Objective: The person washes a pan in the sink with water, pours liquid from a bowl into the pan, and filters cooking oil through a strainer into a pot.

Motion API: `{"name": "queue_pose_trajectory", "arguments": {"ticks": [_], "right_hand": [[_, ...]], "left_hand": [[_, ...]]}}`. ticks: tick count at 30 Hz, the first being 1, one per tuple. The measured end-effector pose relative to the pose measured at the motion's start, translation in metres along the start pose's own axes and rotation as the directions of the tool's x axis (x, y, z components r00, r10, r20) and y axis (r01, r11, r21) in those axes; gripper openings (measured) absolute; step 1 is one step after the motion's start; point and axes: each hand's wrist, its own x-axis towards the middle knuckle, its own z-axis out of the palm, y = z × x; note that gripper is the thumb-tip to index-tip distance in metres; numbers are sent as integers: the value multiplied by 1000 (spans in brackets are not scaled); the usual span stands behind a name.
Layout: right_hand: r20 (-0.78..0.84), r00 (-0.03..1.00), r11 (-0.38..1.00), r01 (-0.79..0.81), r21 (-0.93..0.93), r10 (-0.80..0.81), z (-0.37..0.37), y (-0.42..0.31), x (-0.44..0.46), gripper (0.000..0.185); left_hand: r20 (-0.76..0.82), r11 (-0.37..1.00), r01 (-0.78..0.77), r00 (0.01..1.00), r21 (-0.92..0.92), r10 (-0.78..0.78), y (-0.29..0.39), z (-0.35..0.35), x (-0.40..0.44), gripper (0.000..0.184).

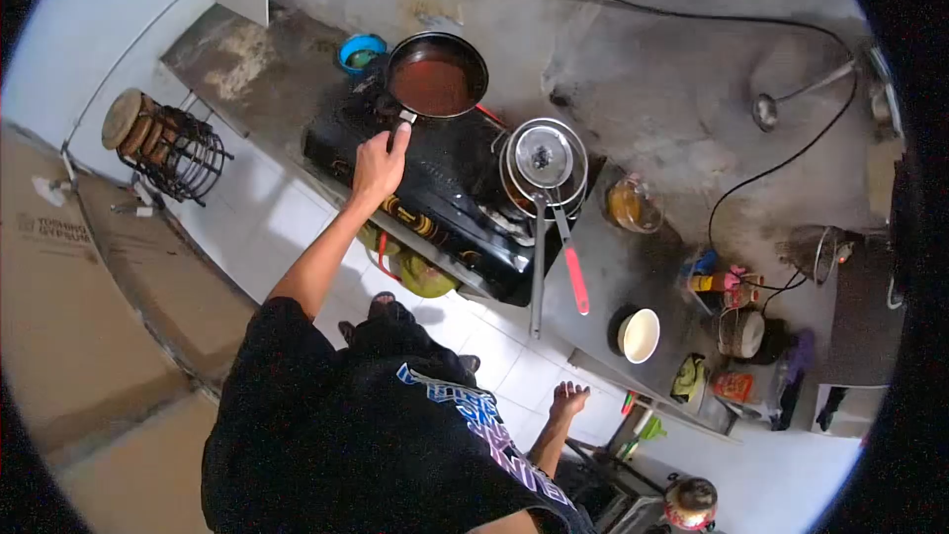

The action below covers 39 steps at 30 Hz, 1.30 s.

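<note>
My left hand (380,170) is closed round the handle of a black frying pan (435,76), which is over the left side of the black gas stove (435,173). Inside the pan the surface looks reddish brown. My right hand (568,400) hangs low beside the counter's front edge, its fingers apart and holding nothing. On the stove's right side sits a pot with a metal strainer (543,156) over it. Two long handles, one grey and one red-tipped, stick out from there towards the front.
A blue bowl (362,51) is behind the stove's left end. Right of the stove are a jar (633,205), a cream bowl (640,335) and several packets. A ladle (766,112) is against the wall. A black rack (178,153) stands at left.
</note>
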Motion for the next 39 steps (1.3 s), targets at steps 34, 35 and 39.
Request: {"name": "queue_pose_trajectory", "arguments": {"ticks": [34,35,39], "right_hand": [[30,999,924,-3,-382,16,49,44,-158,54],[45,999,923,1,-384,18,54,42,-159,55],[101,994,932,5,-363,34,61,37,-147,55]], "left_hand": [[-67,975,124,991,185,-113,-212,67,128,58],[-68,967,135,990,215,-123,-214,64,129,58],[-13,973,117,993,201,-116,-229,66,139,61]]}}
